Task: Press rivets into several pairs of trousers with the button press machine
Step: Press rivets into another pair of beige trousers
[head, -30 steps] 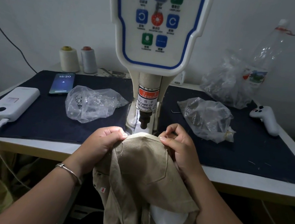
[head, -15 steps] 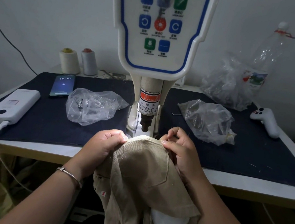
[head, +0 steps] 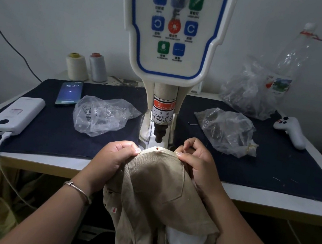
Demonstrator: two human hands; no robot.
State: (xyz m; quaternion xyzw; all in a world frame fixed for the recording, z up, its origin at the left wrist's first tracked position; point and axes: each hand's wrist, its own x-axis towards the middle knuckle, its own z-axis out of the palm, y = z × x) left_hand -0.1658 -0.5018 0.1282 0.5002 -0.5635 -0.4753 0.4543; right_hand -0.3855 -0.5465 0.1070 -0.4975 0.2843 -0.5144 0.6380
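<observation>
Your left hand and right hand both pinch the tan trousers, fingers curled tight on the top edge. A red dot shines there, right under the press.

Counts on and around the press table

Two hands, left and right; one pair of trousers; one press machine; two thread cones; three plastic bags; one phone; one power bank; one bottle.
</observation>
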